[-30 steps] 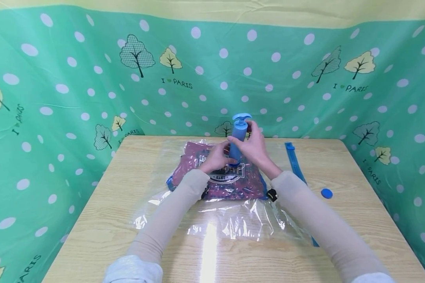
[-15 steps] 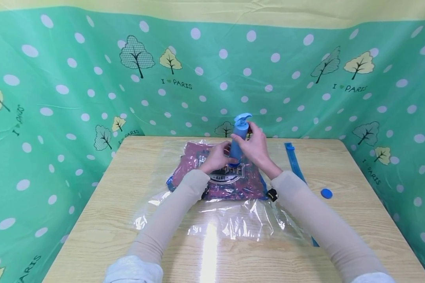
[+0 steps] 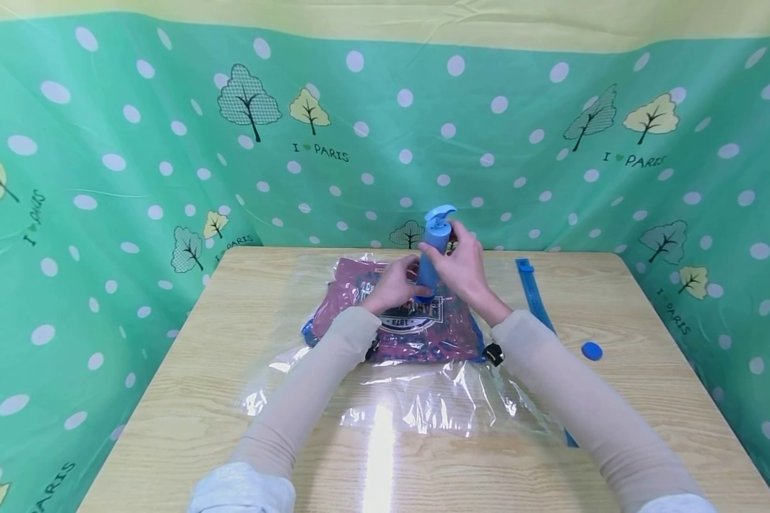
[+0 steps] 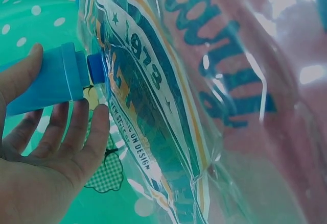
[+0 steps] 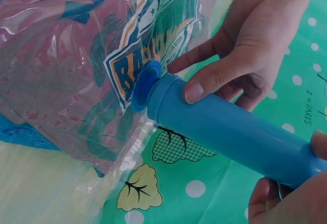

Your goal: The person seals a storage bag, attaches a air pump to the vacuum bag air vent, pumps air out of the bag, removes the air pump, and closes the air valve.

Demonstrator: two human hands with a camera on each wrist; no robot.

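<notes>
A blue hand pump stands nearly upright on a clear vacuum storage bag. Inside the bag lies folded reddish clothing with a printed "1973" badge. My left hand holds the pump's lower end, thumb on one side and fingers on the other. Higher up the barrel, my right hand grips it below the light-blue handle, which sits tilted. In the right wrist view the pump's end meets the bag's round blue valve; both hands show around the barrel.
Right of the bag a round blue cap lies on the wooden table. A blue zip strip runs along the bag's right side, partly hidden under the right sleeve. A green dotted curtain hangs behind and at both sides.
The pump's handle has turned and its top has leaned slightly right, with the right hand shifting a little along with it. Over the last half second almost nothing differs.
</notes>
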